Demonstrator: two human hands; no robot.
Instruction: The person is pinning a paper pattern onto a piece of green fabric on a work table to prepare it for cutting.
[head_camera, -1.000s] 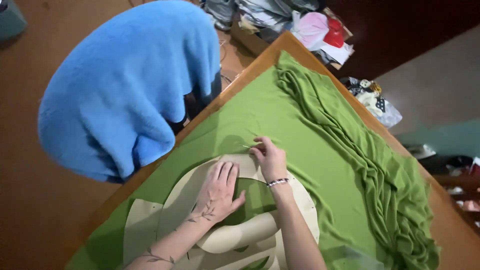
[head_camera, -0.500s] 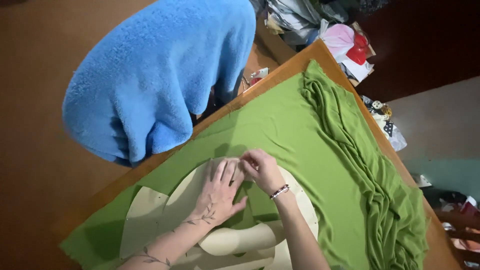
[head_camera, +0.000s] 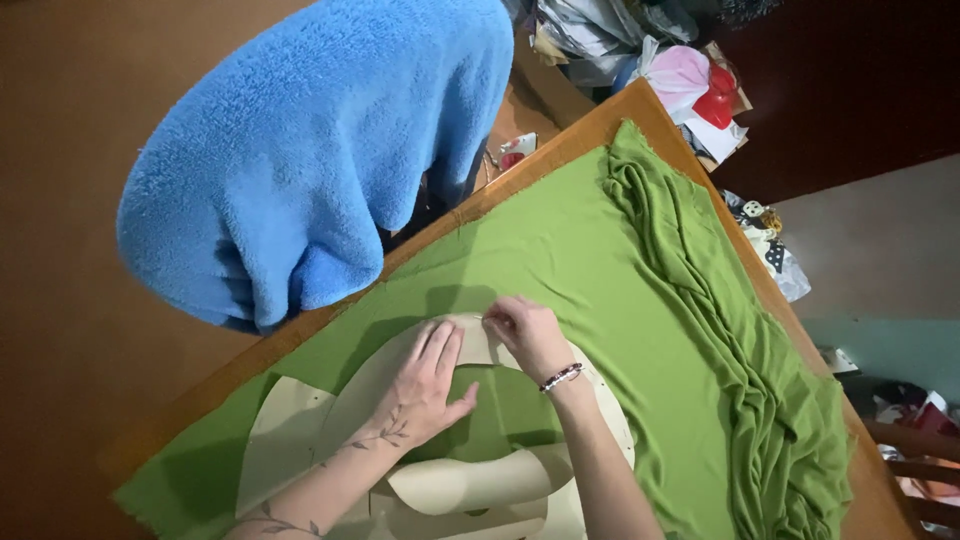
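A curved cream paper pattern piece (head_camera: 400, 360) lies flat on a spread of green fabric (head_camera: 580, 250), near the lower middle of the view. It arcs like a wide band, and further cream pieces (head_camera: 470, 485) overlap just below it, leaving a patch of green showing through the middle of the curve.

The left hand (head_camera: 425, 385) rests palm down on the pattern's arc, fingers spread and flat, pressing the paper against the cloth; it holds nothing. The right hand (head_camera: 525, 335) sits just beside it at the top edge of the arc, fingers curled and pinched together at the paper's rim. Whether something small is held between those fingertips cannot be told. A beaded bracelet (head_camera: 561, 377) circles the right wrist.

The green fabric covers most of a wooden surface (head_camera: 590, 125), lying smooth around the hands and gathered into long rumpled folds (head_camera: 740, 340) along the far right side. Beyond the surface's edge, a fluffy blue blanket (head_camera: 320, 150) is draped over something. Mixed clutter (head_camera: 690, 75), including pink and red items, lies past the far corner.
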